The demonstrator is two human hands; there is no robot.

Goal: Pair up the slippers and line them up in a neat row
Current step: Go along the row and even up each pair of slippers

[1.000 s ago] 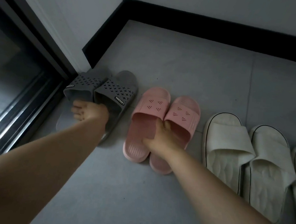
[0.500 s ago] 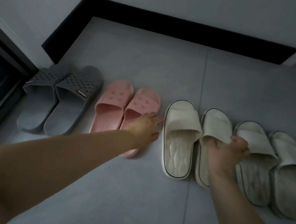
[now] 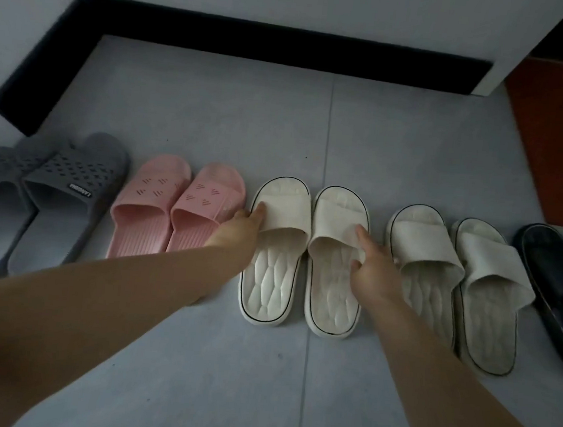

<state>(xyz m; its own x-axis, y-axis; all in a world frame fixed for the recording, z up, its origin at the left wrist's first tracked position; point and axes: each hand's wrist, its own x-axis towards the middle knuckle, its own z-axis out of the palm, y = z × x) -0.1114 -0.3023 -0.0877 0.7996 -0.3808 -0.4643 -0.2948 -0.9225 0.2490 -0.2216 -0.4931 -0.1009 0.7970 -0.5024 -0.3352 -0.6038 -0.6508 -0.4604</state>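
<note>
Slippers stand in a row on the grey floor, toes toward the wall. From the left: a grey pair (image 3: pixel 51 198), a pink pair (image 3: pixel 174 210), a cream pair with dark piping, a second cream pair (image 3: pixel 453 274), and a dark pair (image 3: pixel 562 285) cut off at the right edge. My left hand (image 3: pixel 240 230) grips the left edge of the strap of the left cream slipper (image 3: pixel 277 247). My right hand (image 3: pixel 372 260) pinches the right side of the strap of the right cream slipper (image 3: pixel 333 263). Both slippers rest flat, side by side.
A black skirting board (image 3: pixel 255 42) runs along the white wall behind the row and down the left side. A reddish-brown surface (image 3: pixel 562 137) lies at the far right. Bare floor tiles (image 3: pixel 257 383) stretch in front of the slippers.
The view has swung right along the row. My left hand left the pink pair and took the left cream slipper's strap. My right hand stays on the right cream slipper.
</note>
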